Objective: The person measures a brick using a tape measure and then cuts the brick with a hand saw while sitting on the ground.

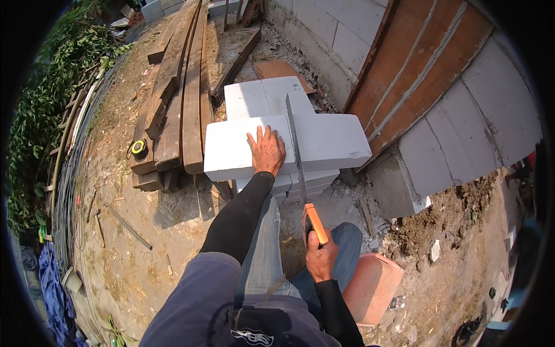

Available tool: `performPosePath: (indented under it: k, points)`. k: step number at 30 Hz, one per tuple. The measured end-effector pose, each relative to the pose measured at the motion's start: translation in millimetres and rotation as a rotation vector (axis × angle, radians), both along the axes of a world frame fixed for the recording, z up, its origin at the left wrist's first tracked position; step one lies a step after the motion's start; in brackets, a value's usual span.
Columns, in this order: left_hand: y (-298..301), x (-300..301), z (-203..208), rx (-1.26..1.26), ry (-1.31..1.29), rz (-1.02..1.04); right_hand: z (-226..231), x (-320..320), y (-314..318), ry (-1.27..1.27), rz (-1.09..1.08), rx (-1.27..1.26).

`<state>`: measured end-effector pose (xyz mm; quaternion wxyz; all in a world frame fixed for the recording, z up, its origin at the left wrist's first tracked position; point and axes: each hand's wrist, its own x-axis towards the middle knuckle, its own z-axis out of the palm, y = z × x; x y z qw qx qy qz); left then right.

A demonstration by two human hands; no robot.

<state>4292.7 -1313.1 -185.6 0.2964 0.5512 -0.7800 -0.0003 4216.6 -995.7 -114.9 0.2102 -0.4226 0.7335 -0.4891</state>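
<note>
A long white lightweight concrete block [335, 139] lies crosswise on a stack of similar blocks [245, 98]. My left hand [267, 151] rests flat on its top, left of the middle, with the fingers spread. In my right hand [321, 257] is a hand saw [296, 144] with an orange and black handle, gripped with the fingers wrapped round it. The saw's blade stretches away from me across the block, just right of my left hand. A line runs through the block along the blade; how deep the cut goes I cannot tell.
Long wooden beams [191, 104] are piled to the left, with a yellow tape measure [139, 149] on them. A block wall with a brown wooden panel [416, 63] stands at right. An orange-red container [373, 286] sits by my right leg. A hammer [99, 230] lies on the ground.
</note>
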Motion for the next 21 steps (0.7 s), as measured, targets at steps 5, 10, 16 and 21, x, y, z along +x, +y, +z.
performPosePath:
  k: [5, 10, 16, 21]
  points:
    - [0.7, 0.8, 5.3, -0.006, -0.002, 0.000, -2.5, 4.5, 1.5, -0.005, 0.011, 0.034]
    - [-0.5, 0.0, 4.7, -0.025, 0.001, -0.004, -2.7, 7.6, 30.4, -0.017, 0.009, 0.053]
    - [5.6, -1.9, 11.1, 0.027, -0.034, -0.002, -6.6, 3.3, 29.5, 0.004, -0.036, 0.035]
    - [-0.1, 8.2, 4.6, 0.015, -0.021, 0.019, -2.3, -0.1, 8.4, -0.022, -0.014, 0.076]
